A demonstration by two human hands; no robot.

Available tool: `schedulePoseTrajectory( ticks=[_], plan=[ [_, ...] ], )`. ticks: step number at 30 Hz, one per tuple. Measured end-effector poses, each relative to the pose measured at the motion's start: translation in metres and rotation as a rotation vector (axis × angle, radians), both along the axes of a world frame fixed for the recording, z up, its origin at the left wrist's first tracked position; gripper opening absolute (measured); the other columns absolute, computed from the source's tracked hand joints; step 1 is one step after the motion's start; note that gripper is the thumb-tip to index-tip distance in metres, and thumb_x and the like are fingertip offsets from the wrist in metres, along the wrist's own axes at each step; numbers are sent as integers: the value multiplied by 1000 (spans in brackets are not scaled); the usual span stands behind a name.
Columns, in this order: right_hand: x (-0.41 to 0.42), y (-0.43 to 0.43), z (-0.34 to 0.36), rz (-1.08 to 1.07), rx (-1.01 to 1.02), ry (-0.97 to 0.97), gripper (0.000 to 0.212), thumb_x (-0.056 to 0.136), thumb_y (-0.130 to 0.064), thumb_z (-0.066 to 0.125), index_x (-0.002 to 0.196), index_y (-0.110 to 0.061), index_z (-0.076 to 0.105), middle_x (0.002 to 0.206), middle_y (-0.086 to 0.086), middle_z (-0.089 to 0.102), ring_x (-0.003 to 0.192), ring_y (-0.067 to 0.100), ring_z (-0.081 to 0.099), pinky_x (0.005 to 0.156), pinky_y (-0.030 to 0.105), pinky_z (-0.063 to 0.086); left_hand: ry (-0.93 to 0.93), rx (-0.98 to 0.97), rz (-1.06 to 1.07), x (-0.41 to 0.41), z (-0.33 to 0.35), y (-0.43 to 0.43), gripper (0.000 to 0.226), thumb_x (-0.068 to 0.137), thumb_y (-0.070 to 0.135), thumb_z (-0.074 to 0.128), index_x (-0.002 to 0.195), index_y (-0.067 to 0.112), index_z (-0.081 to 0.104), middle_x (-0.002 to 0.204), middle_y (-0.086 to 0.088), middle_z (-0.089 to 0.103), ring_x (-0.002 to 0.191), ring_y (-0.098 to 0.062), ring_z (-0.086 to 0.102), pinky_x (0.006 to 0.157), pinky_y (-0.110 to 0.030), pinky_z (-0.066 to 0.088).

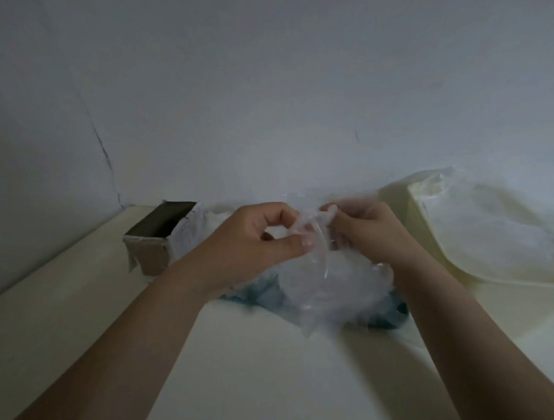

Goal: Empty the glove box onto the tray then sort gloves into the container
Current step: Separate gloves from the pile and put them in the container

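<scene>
A dark crack (106,159) runs down the grey wall (265,84) at about 10 o'clock. Below it, at 9 o'clock from the hands, the glove box (163,235) lies on the cream worktop (243,368). It is brown cardboard, its open end torn and ragged, with crumpled white film spilling out on its right side.

The left hand (255,242) has its grip pressed together, thumb and forefinger pinching a thin clear glove (315,271) of crinkled, glossy, see-through plastic. The glove hangs down in a loose bunch at the centre and blocks most of the teal tray (259,292) beneath; only the tray's edges show at 7 and 5 o'clock of the bunch.

The right hand (367,235) faces the left, its fingers curled into the same plastic — its grip pinches the glove's top.

At 3 o'clock stands the container (427,236), pale yellow with slanting walls, draped in wrinkled clear film (489,208).
</scene>
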State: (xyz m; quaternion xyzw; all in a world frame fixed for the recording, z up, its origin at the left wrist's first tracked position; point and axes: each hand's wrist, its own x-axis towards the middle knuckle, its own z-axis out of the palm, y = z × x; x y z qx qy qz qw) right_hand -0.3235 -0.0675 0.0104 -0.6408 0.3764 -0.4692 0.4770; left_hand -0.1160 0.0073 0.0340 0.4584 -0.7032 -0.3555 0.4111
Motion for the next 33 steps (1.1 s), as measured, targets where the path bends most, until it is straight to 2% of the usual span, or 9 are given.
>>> schedulePoseTrajectory(
  ticks=[3, 7, 11, 15, 17, 18, 20, 26, 33],
  plan=[
    [-5, 2, 3, 75, 17, -55, 15, 98, -7, 65, 94, 3, 76, 77, 8, 73, 67, 14, 68, 60, 24, 54, 107, -83, 96, -9, -1, -13, 17, 89, 34, 78, 86, 20, 69, 124, 13, 73, 120, -12, 67, 112, -53, 46],
    [-8, 1, 4, 16, 78, -29, 15, 91, -4, 71, 104, 0, 78, 100, 23, 76, 93, 37, 75, 84, 48, 63, 181, -158, 227, -16, -12, -29, 18, 94, 25, 76, 79, 24, 67, 91, -1, 78, 92, -19, 73, 98, -51, 56],
    [-5, 2, 5, -88, 176, -105, 17, 95, -10, 68, 103, 1, 78, 102, 31, 73, 103, 52, 67, 90, 62, 55, 268, -107, 329, -14, -18, -41, 17, 94, 27, 75, 85, 15, 68, 71, -11, 72, 62, -12, 67, 67, -29, 55],
    [4, 4, 2, -194, 279, -28, 66, 98, -57, 58, 117, 5, 69, 119, 38, 62, 115, 57, 56, 92, 73, 47, 194, -99, 438, -5, -24, -49, 22, 98, 33, 70, 87, 16, 63, 58, -3, 64, 47, -9, 56, 49, -23, 44],
    [5, 4, 4, -186, 391, -55, 77, 94, -71, 48, 119, -3, 71, 117, 21, 72, 108, 39, 70, 85, 55, 60, 255, -88, 472, -3, -25, -52, 21, 99, 30, 69, 88, 14, 62, 59, -1, 62, 44, -6, 55, 46, -23, 43],
    [6, 7, 8, -123, 437, -88, 74, 94, -74, 42, 114, -11, 74, 102, 10, 79, 90, 25, 77, 69, 38, 62, 288, -75, 479, -3, -26, -52, 21, 100, 28, 68, 89, 11, 62, 60, -3, 63, 43, -6, 55, 45, -22, 43],
    [9, 13, 10, 5, 430, -79, 77, 89, -79, 40, 105, -13, 77, 78, 3, 74, 56, 12, 66, 50, 19, 49, 317, -59, 485, -4, -29, -52, 21, 101, 27, 66, 91, 9, 61, 62, -7, 65, 43, -6, 55, 44, -22, 43],
    [11, 11, -3, -38, 340, -98, 27, 97, -24, 68, 87, 0, 73, 52, 1, 55, 39, 9, 47, 37, 18, 34, 142, -94, 452, 5, -37, -56, 19, 96, 32, 72, 86, 19, 64, 66, -11, 67, 52, -11, 56, 51, -22, 46],
    [9, 0, -6, -226, 454, -146, 20, 97, -19, 65, 83, -6, 70, 72, 11, 62, 32, 11, 45, 30, 17, 29, -248, -169, 680, 63, -38, -63, 16, 95, 41, 71, 88, 27, 66, 66, 5, 64, 60, -8, 59, 58, -27, 44]
  ],
)
